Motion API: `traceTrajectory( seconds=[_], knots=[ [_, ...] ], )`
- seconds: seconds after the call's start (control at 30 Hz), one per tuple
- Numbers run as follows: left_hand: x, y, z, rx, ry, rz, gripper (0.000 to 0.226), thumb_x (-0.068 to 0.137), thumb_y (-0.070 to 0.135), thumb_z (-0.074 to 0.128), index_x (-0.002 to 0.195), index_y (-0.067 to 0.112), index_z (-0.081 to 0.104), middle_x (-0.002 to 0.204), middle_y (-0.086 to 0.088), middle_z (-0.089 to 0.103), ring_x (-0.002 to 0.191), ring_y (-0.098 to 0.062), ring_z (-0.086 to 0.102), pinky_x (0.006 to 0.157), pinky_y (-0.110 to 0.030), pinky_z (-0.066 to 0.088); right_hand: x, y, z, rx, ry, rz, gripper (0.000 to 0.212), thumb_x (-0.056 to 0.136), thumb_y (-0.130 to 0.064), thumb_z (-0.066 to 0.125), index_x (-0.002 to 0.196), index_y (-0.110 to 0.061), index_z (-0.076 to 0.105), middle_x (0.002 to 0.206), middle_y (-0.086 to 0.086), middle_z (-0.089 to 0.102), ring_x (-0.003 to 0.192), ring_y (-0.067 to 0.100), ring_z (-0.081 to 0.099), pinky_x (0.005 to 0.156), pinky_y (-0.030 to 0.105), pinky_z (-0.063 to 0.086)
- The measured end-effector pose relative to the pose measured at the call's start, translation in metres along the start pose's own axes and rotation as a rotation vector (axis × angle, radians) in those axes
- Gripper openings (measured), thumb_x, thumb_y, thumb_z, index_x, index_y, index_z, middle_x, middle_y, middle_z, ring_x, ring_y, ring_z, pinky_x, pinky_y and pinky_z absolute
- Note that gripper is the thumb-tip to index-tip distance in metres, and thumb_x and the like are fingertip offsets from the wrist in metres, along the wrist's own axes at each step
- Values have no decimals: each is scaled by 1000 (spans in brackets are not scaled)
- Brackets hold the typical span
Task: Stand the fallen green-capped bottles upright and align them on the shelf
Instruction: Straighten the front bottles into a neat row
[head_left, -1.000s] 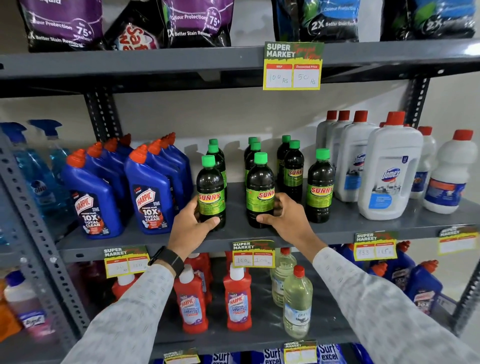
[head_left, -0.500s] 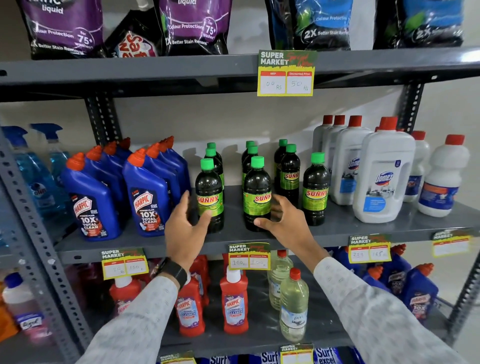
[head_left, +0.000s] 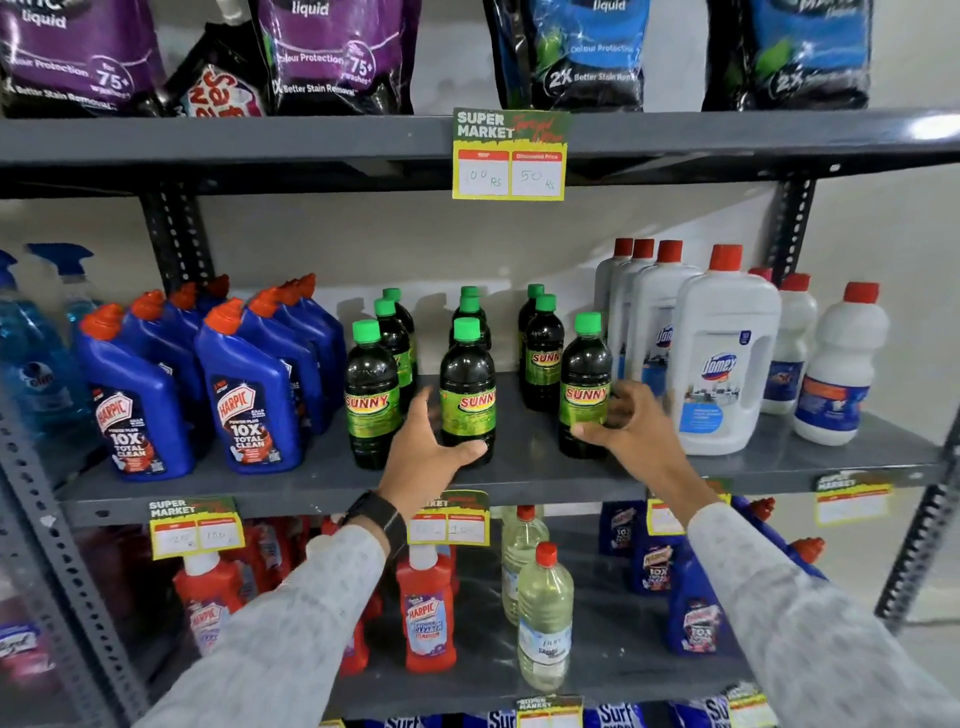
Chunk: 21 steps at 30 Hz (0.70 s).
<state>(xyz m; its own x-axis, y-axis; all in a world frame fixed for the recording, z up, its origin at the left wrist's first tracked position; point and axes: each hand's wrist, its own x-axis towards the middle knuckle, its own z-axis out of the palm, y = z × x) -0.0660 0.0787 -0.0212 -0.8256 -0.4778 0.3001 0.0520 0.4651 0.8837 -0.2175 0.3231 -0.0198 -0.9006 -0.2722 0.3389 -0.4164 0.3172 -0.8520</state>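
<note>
Left hand (head_left: 431, 451) grips middle bottle (head_left: 467, 395) | right hand (head_left: 621, 426) grips right bottle (head_left: 586, 389)

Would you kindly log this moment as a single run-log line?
left hand: grips middle front Sunny bottle | right hand: grips right front Sunny bottle | all green-capped bottles upright | shelf: aligning

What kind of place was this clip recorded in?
Likely a supermarket cleaning-products aisle, possibly a mock-up: a metal shelf, a "Super Market" price tag, and rows of green-capped bottles.

Supermarket aisle: price tags (head_left: 509, 154), stocked shelves (head_left: 571, 473).
</note>
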Motion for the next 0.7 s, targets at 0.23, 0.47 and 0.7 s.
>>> traceTrajectory(
  seconds=[0.23, 0.47, 0.7],
  knots=[
    [3, 0, 3, -127, -29, 34, 83, 77, 4, 83, 146, 24, 41, 129, 5, 63, 122, -12, 62, 110, -39, 48, 4, 1, 6, -1, -4, -63, 83, 66, -28, 97, 134, -13, 52, 113, -4, 68, 100, 12, 66, 82, 17, 50],
    [7, -6, 4, -160, -54, 33, 87, 77, 4, 84, 150, 21, 39, 137, -1, 63, 125, -15, 61, 112, -43, 46, 3, 2, 14, 17, -70, -92, 82, 65, -32, 97, 133, -16, 55, 116, -5, 71, 103, 10, 69, 97, 36, 57],
    [8, -8, 5, -153, -51, 26, 89, 74, 10, 87, 147, 29, 40, 135, 3, 62, 121, -12, 62, 107, -38, 50, -2, 1, 16, 6, -111, -89, 90, 66, -32, 96, 141, -17, 50, 125, -5, 68, 111, 11, 66, 96, 25, 51]
  ],
)
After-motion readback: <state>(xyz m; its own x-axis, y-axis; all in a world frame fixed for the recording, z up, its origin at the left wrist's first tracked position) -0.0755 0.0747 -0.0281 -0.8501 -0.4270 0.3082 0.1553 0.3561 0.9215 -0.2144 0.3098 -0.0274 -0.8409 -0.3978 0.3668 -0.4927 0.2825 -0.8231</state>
